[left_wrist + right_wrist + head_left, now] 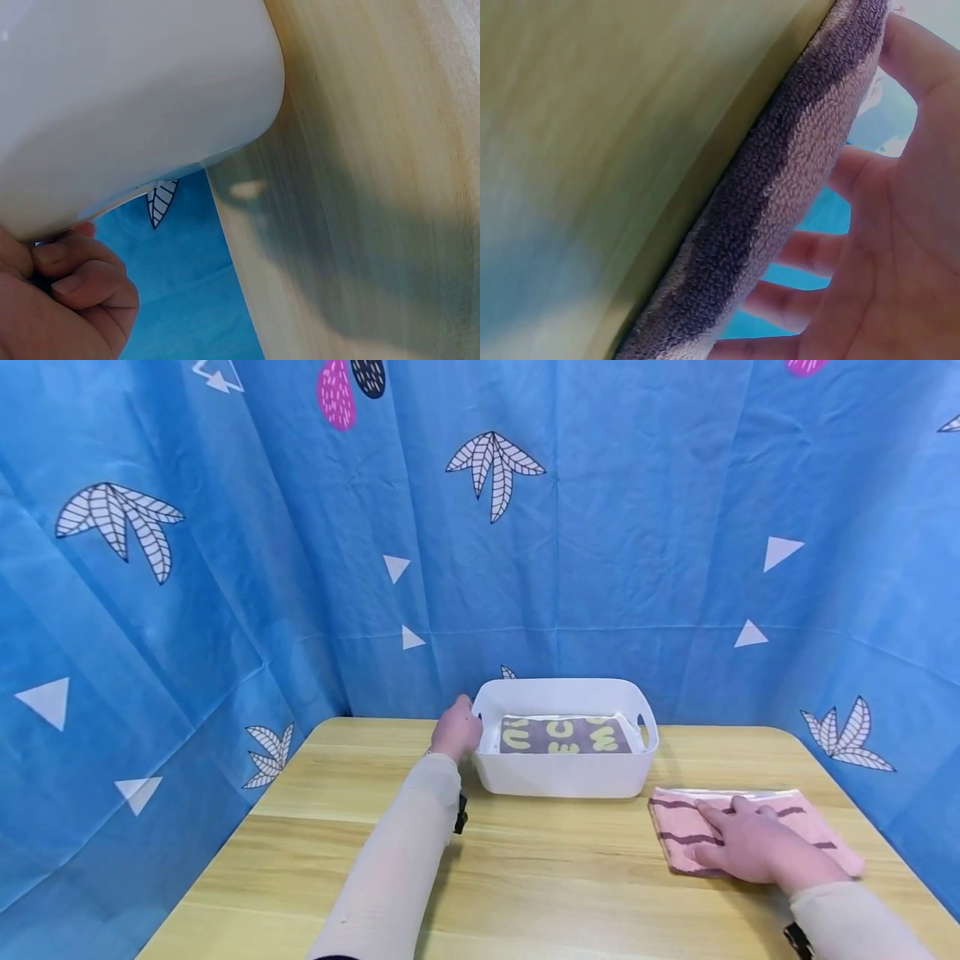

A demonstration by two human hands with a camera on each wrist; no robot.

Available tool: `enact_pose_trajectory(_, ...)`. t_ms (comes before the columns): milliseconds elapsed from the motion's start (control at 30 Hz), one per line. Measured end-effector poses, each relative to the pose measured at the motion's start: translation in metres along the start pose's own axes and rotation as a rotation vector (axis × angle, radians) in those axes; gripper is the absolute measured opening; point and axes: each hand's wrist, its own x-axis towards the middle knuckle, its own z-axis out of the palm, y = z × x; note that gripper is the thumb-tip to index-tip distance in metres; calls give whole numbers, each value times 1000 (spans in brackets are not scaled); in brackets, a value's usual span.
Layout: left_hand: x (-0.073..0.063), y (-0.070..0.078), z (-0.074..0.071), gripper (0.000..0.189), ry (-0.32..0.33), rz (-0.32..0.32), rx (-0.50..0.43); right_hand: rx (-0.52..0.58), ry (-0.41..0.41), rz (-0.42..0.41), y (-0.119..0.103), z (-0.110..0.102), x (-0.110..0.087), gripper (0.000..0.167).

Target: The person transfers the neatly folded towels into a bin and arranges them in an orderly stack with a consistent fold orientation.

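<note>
My left hand (pixel 456 731) holds the left end of a white plastic basket (pixel 566 778) by its handle. In the left wrist view the curled fingers (pixel 97 289) sit at the basket's rim. Inside the basket lies a folded grey-purple towel (pixel 577 740) with yellow-green letters. On the right, my right hand (pixel 757 847) rests on a folded pink towel (pixel 677 820) with dark wavy stripes, its fingers spread over the top. From the right wrist, the folded towel edge (pixel 757 202) shows against the table, with straight fingers (pixel 806 251) across the cloth.
The light wood table (pixel 555 893) has rounded far corners, and the basket stands near its back edge. Blue curtains (pixel 637 543) printed with leaves and triangles close in the back and both sides.
</note>
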Motion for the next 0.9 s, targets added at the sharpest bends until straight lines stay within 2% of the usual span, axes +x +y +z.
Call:
enact_pose_trajectory(467, 4, -3, 1, 33, -11, 4, -8, 1, -7, -44, -29, 2, -3, 89)
enact_pose_trajectory(900, 6, -3, 1, 33, -16, 0, -4, -5, -30, -49, -68, 0, 2, 91)
